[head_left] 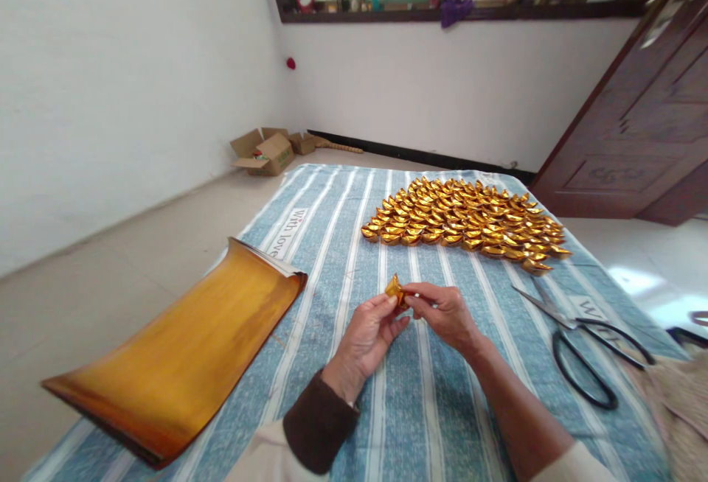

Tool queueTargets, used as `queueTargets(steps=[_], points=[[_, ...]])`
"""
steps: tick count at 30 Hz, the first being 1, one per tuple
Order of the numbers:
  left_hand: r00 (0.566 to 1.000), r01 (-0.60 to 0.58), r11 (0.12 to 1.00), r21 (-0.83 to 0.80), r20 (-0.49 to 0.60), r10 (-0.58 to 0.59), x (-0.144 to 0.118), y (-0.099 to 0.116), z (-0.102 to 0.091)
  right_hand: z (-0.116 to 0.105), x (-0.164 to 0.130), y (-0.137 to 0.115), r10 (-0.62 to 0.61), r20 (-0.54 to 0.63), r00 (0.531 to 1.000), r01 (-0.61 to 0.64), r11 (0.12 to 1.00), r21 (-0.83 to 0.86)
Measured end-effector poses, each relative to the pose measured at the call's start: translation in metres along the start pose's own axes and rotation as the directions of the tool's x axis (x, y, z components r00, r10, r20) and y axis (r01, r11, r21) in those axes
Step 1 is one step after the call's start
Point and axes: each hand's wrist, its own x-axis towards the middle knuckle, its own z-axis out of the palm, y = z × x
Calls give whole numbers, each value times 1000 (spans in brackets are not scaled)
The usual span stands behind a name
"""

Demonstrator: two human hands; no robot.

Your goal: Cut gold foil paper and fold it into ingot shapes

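Between my two hands, above the striped cloth, is a small folded gold paper ingot (394, 288). My left hand (369, 331) pinches it from the left with thumb and fingers. From the right, the thumb and forefinger of my right hand (442, 311) close on its edge; the fingertips cover part of the paper. Beyond my hands lies a large group of finished-looking gold paper ingots (459, 220), set close together in rows. A stack of gold foil paper sheets (182, 342) rests to the left, its ends curling up.
Black-handled scissors (569, 323) lie on the right with blades parted. The blue striped tablecloth (332, 246) covers the table. An opened cardboard box (268, 154) sits on the floor beyond. A wooden door (625, 135) stands at the right, near a beige cloth (678, 401).
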Motion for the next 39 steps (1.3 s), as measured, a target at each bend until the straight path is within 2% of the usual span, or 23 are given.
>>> queueTargets(steps=[9,17,30,39], points=[[999,10,1000,17,41,-10,0,0,-2,0,-1,-3,34,25,999,-35,998,48],[999,4,1000,8,32,-4,-1,3,0,2,0,1,72,-43,996,-69,995,68],[998,13,1000,25,68,-14,-1,4,1,0,-1,-2,135,-50,989,-129,986,107],[996,45,997,65,72,-49,-1,5,-1,-9,0,-3,121,49,991,-122,992,15]])
